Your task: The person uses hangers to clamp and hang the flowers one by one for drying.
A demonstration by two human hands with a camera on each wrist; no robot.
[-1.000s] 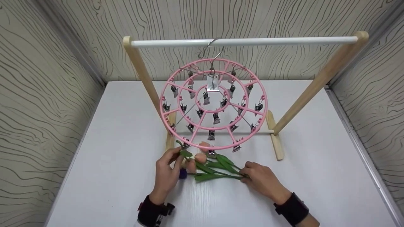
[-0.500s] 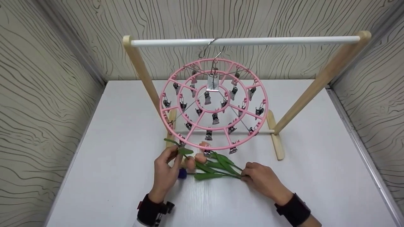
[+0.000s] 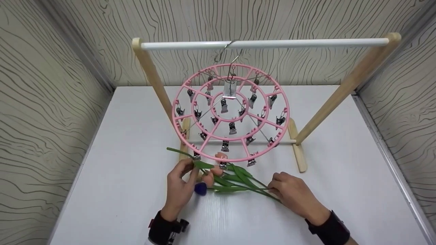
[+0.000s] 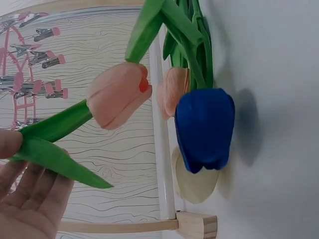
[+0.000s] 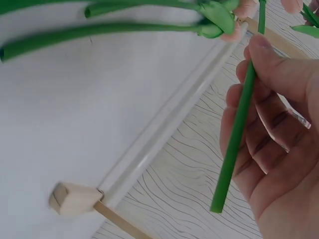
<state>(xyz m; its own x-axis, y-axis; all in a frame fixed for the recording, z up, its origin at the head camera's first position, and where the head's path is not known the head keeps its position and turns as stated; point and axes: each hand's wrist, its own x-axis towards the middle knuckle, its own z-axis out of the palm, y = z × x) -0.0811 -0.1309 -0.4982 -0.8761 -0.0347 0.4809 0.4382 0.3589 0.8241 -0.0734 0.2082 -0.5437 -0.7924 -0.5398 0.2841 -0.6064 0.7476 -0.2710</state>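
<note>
The left hand [image 3: 180,189] pinches a pale pink, artificial-looking tulip [image 4: 119,94] by its smooth green stem [image 3: 175,150], thumb and fingers closed near the leaves. In the head view the stem's long axis runs from 10 o'clock, where its bare end sticks out, towards 4 o'clock, where the bloom appears to hang. The relation that counts, I judge, is how this stem crosses the small silver metal clip [image 3: 196,156] on the near rim of the round pink plastic hanger [image 3: 235,160]. The clip sits just beyond the left fingertips, towards 1 o'clock; whether it grips the stem I cannot tell. The left hand is much the nearer: from the right hand [image 3: 294,194] the clip lies well off at 10 o'clock. The right hand pinches a slim second green stem [image 5: 237,134], which leads away to 10 o'clock; its bloom cannot be singled out. Over the white counter [image 3: 136,129], a deep blue tulip [image 3: 200,189] lies at 3 o'clock from the left hand, just beside it.
</note>
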